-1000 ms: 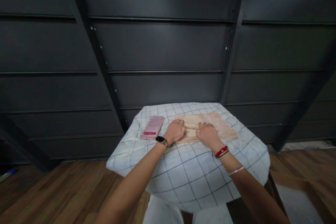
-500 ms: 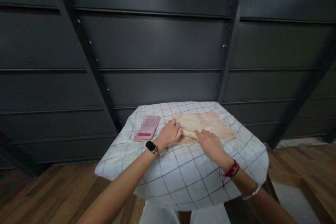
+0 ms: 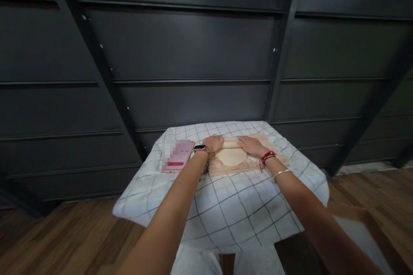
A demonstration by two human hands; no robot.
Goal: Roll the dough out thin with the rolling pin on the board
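Note:
A light wooden rolling pin lies crosswise over the far part of a flat, pale sheet of dough. My left hand is closed over the pin's left end. At the other end, my right hand rests on the pin with its fingers bent over it. Beneath the dough is a light wooden board, dusted with what looks like flour. The fingers partly cover both ends of the pin.
A pink-framed tablet or phone lies left of the board. White checked cloth covers the table. Dark metal panels rise just behind it. On the floor to the right stands an open box.
Both hands have pushed the rolling pin away from me, from the near edge of the dough to its far part. The dough's near part is now uncovered.

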